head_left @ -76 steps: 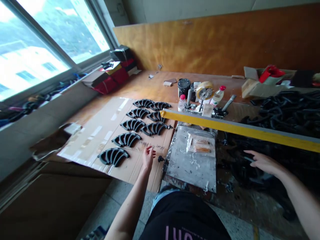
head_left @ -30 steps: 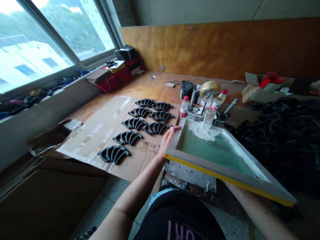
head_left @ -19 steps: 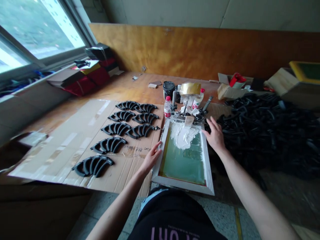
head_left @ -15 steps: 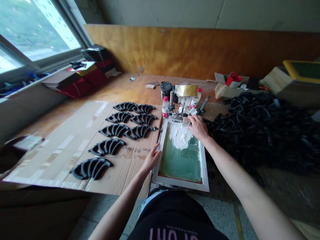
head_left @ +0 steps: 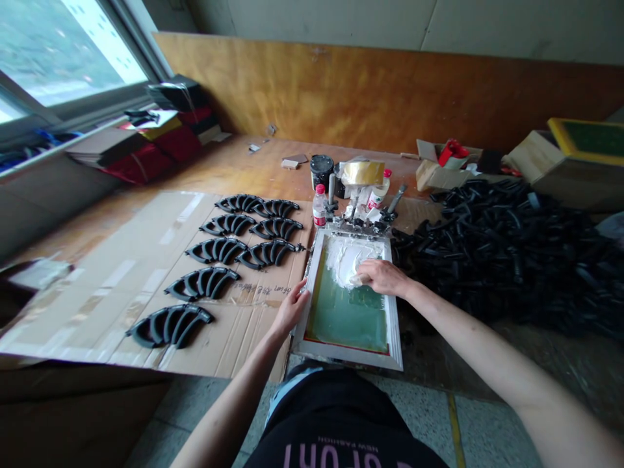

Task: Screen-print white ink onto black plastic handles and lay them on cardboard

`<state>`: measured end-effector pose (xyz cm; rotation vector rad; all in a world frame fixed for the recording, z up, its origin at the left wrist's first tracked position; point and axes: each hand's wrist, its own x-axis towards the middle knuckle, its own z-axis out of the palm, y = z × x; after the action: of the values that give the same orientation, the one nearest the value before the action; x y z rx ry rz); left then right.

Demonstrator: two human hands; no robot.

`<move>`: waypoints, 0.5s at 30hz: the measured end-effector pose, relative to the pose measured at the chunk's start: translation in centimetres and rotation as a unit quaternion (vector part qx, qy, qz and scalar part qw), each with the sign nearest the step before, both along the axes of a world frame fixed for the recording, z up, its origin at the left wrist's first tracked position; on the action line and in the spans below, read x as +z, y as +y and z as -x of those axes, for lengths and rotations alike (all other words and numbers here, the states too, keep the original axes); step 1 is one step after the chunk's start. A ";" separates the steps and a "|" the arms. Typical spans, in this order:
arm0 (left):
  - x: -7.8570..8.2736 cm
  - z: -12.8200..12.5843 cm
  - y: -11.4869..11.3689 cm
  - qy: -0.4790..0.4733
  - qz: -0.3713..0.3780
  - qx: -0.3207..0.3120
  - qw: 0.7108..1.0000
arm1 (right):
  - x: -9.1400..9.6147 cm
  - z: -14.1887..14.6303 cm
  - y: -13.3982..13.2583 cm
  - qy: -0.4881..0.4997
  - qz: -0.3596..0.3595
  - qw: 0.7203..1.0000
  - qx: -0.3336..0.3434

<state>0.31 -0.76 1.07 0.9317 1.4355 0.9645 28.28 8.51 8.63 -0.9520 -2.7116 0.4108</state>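
Currently I have the right hand (head_left: 383, 278) closed on a pale scraper (head_left: 357, 273), mostly hidden by the fingers, at the near edge of the white paste (head_left: 342, 257) in the flat-lying screen frame (head_left: 351, 353). My left hand (head_left: 292, 309) is half open at the frame's left rim; whether it grips, I cannot tell. Left of the frame, black fan-shaped pieces (head_left: 173, 323) lie on cardboard (head_left: 141, 260); right of it, black parts (head_left: 507, 247) are heaped. A red-capped bottle (head_left: 319, 209) stands just beyond the frame's far left corner.

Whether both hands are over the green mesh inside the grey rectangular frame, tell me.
No, only the right hand is over the mesh; the left hand is by the left edge of the frame.
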 end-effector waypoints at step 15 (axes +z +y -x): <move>4.9 0.2 -0.4 -0.018 0.021 0.003 1.000 | 1.4 1.7 4.4 0.045 -0.053 0.983 -0.172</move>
<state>0.13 -1.11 5.97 0.8759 1.4234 0.9478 26.63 12.87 10.05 -1.3053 -2.3955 0.2321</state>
